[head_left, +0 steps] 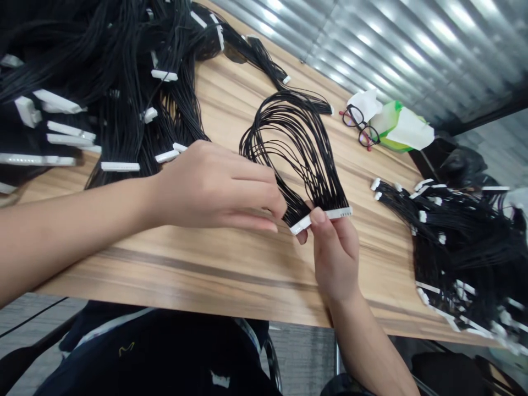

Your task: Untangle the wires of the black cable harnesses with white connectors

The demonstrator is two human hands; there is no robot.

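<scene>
Wire harness (297,143) lies looped on the desk (231,269), not far from the near edge. Its two white connectors (325,215) are lifted and pinched side by side in the grip of the right hand (334,253). The left hand (214,187) presses its fingertips together on the black strands just behind them. Only this one is in hand. A big tangled heap (103,66) lies at the far left and a smaller pile (462,242) at the right; which is finished I cannot tell. Bare wood lies between them. Glasses (360,125) and a green packet (396,127) sit by the far edge.
</scene>
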